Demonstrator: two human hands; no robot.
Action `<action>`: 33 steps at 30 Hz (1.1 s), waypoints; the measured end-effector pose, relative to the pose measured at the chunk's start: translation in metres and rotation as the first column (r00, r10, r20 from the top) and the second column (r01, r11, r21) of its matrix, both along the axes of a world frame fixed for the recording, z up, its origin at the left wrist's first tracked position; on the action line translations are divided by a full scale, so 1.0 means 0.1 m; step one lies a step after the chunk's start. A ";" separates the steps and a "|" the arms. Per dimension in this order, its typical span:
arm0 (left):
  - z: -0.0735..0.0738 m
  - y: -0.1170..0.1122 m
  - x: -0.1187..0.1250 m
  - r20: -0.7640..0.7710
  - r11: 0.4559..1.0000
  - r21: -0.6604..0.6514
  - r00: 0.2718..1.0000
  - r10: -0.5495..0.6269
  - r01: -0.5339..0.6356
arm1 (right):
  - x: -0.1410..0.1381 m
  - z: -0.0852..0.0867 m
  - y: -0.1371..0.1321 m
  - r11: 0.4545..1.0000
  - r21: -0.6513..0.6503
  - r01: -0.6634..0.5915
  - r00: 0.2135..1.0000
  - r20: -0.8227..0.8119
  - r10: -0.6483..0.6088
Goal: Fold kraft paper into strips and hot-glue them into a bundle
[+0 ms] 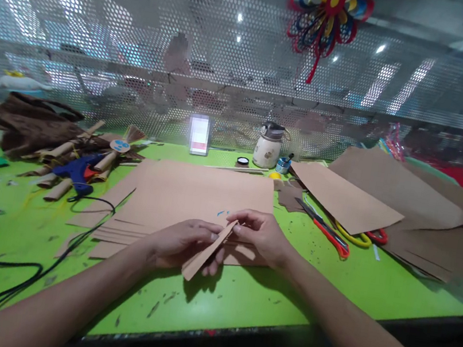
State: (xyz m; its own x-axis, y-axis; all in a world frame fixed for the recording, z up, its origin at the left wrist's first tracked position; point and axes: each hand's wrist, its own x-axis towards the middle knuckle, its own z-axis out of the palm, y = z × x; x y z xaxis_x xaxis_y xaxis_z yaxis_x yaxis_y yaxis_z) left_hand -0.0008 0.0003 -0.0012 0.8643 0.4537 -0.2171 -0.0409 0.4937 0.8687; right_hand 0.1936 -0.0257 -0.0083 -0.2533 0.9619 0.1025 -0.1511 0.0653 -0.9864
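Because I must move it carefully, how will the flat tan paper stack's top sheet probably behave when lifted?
The wide tan paper sheet looks thin, so it is probably light and may sag. The sheets beneath have staggered edges, so it might slide easily.

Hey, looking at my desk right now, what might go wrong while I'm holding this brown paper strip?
The brown paper strip, pinched in the right grip, might crease or tear if squeezed too hard. The black cable runs near the left forearm, so a sweep of that arm could snag it. The loose paper sheets, stacked unevenly, may slide if nudged.
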 end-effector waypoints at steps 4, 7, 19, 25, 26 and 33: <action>0.00 -0.04 0.04 0.023 0.997 0.006 0.996 0.080 -0.081 | 0.02 0.02 0.02 0.994 -0.069 0.083 0.993 -0.074 -0.089; 0.00 -0.05 0.05 0.084 0.986 0.016 0.983 0.162 -0.164 | 0.07 0.03 0.07 0.973 -0.075 0.217 0.974 -0.047 -0.220; -0.05 -0.01 0.05 0.022 0.915 0.228 0.941 0.338 -0.333 | 0.07 -0.08 0.17 0.930 -0.081 0.359 0.927 -0.087 -0.365; -0.01 -0.03 0.07 0.061 0.901 0.194 0.922 0.383 -0.388 | 0.07 -0.08 0.16 0.926 -0.028 0.376 0.925 -0.051 -0.377; 0.00 -0.03 0.07 0.057 0.901 0.191 0.921 0.385 -0.389 | 0.07 -0.08 0.16 0.924 -0.022 0.382 0.923 -0.036 -0.382; -0.06 0.00 0.06 0.098 0.883 0.175 0.900 0.424 -0.435 | 0.05 -0.08 0.15 0.931 -0.010 0.365 0.931 -0.006 -0.365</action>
